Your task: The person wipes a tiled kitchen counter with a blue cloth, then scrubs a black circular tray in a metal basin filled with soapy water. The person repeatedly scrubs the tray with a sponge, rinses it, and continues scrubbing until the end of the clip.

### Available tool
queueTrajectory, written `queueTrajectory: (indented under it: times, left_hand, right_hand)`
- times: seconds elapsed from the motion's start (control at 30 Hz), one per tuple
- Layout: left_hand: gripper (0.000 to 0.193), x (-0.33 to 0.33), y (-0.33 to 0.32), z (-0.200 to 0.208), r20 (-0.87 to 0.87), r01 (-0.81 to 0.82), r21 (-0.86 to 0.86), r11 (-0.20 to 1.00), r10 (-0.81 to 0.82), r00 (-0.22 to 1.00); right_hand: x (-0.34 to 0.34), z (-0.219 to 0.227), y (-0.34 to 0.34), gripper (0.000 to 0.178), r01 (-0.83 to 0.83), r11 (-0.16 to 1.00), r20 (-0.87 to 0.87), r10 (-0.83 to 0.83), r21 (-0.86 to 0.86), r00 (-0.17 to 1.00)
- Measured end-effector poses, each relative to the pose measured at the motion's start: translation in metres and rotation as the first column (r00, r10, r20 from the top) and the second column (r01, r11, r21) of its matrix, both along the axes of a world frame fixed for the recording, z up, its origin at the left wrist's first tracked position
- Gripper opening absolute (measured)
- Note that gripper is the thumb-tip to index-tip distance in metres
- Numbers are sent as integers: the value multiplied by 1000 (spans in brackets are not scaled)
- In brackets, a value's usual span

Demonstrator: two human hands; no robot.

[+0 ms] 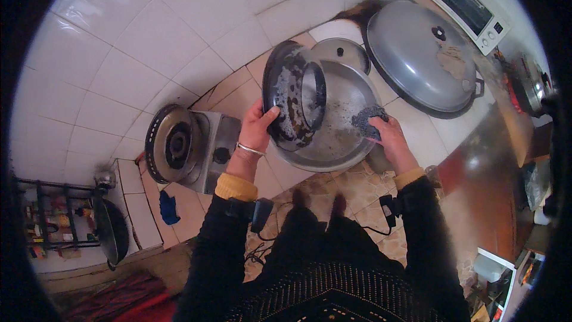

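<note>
A person's two bare hands worked at a wide metal basin [348, 104]. The left hand [257, 124] gripped a dark, foam-streaked ring [285, 83] at the basin's left side, thumb on the near face, the other fingers hidden behind. The ring stood tilted up on edge, partly over the basin, probably so that drips and suds would fall inside; whether its lower edge touched the basin could not be told. The right hand [391, 140] clutched a grey scrubber [366, 120] at the basin's right rim, apart from the ring, perhaps to keep it within easy reach of the ring's face.

Both forearms reached up from below the basin, spread apart, the wrists outside its rim. A stove [219, 150] stood left of the basin, a large lid [411, 53] to its upper right.
</note>
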State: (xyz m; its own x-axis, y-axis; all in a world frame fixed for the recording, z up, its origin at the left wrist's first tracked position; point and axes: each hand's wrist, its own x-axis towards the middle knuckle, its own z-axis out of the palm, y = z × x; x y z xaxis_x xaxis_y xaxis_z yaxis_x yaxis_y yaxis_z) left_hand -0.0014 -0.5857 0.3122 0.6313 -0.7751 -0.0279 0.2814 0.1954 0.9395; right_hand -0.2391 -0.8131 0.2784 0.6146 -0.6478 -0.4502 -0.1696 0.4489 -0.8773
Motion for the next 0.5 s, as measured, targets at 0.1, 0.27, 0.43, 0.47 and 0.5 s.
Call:
queueTrajectory:
  times: [0.1, 0.27, 0.43, 0.47, 0.5]
  left_hand:
    - [34, 0, 4, -3, -65, -33, -22, 999, 31, 997]
    - [34, 1, 9, -5, -120, -46, -71, 996, 37, 992]
    - [32, -2, 9, 5, -76, -33, -62, 998, 28, 997]
    - [30, -3, 8, 8, -4, -32, -21, 999, 32, 999]
    - [29, -6, 6, 12, 67, -33, 20, 999, 32, 997]
  right_hand:
    - [0, -1, -1, 45, -8, 1000, -33, 7, -4, 999]
    - [1, -12, 0, 45, -11, 1000, -18, 11, -11, 1000]
    - [2, -24, 3, 40, -36, 999, -9, 36, -6, 999]
    - [2, -25, 3, 40, -41, 999, 9, 41, -2, 999]
    - [2, -25, 4, 39, -37, 999, 19, 37, -7, 999]
